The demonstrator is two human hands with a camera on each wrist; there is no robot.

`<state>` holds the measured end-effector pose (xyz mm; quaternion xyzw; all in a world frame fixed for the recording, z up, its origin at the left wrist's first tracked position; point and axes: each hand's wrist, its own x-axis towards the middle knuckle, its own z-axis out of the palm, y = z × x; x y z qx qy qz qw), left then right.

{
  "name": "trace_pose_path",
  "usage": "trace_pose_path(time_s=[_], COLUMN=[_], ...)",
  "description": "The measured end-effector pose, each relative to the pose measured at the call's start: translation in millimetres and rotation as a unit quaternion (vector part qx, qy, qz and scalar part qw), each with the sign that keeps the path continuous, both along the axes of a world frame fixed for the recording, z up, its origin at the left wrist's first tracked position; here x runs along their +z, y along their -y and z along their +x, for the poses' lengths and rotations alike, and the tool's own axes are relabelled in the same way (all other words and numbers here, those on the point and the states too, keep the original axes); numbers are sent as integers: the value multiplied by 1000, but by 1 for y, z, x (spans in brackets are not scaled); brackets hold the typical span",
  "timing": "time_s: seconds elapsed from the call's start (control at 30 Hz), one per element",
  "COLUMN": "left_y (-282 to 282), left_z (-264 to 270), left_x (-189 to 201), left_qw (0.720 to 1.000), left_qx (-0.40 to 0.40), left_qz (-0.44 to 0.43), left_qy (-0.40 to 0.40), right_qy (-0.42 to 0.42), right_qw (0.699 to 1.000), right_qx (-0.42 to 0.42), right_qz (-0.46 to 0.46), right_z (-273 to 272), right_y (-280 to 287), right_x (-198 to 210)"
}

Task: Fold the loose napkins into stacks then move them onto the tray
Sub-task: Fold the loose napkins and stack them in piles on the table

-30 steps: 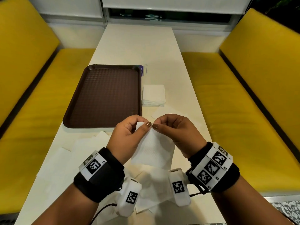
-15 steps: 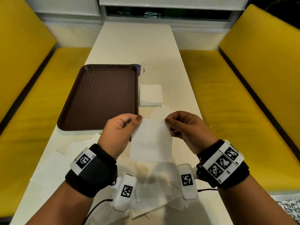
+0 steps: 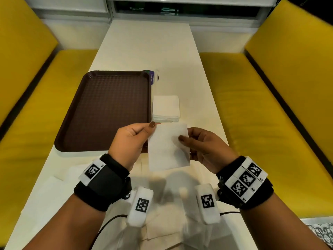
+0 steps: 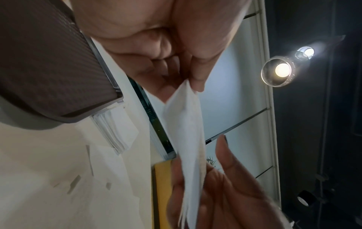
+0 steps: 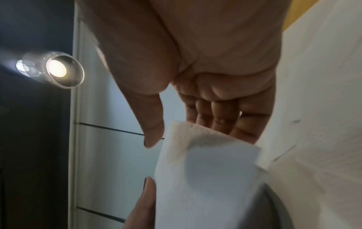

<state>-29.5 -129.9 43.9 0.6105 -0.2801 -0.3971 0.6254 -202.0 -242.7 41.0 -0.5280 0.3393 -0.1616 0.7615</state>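
Observation:
A folded white napkin point(image 3: 165, 152) hangs in the air over the near part of the table, between both hands. My left hand point(image 3: 153, 126) pinches its top left corner, which the left wrist view shows as the left hand point(image 4: 188, 83) closed on the napkin point(image 4: 188, 124). My right hand point(image 3: 183, 139) holds the right edge, thumb on the front and fingers behind; the right wrist view shows those fingers point(image 5: 225, 117) fairly straight behind the napkin point(image 5: 205, 178). A stack of folded napkins point(image 3: 165, 109) lies beside the empty brown tray point(image 3: 100, 76).
Several loose unfolded napkins point(image 3: 59, 184) lie spread over the near end of the white table point(image 3: 147, 44), under my wrists. A small purple packet point(image 3: 153, 78) sits at the tray's far right corner. Yellow benches point(image 3: 252, 105) run along both sides.
The napkin has been drawn out flat between my hands. My right thumb has slid from the top right corner down the right edge. Both hands have moved slightly away from me.

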Motion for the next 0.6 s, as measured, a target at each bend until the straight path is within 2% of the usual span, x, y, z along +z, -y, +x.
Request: trace_pose_path(time_s=[0.13,0.33,0.5,0.6], left_y=[11,19,33,44], left_z=[6,13,24,32], left_x=[-4,-21,-29,-31], left_qw=[1000,994,996,996], left_qx=[7,-53,-3,0], left_qz=[17,88,84,89], left_qy=[-15,-42,-36,-15], right_qy=[-19,-37,-59,-65], right_qw=[999,995,994,993], right_qx=[-36,-91,-89,-95], right_qz=[-2,0,16,3], right_z=[7,20,28,36], right_y=[7,29,41,49], right_x=[-9,-21,-30,-36])
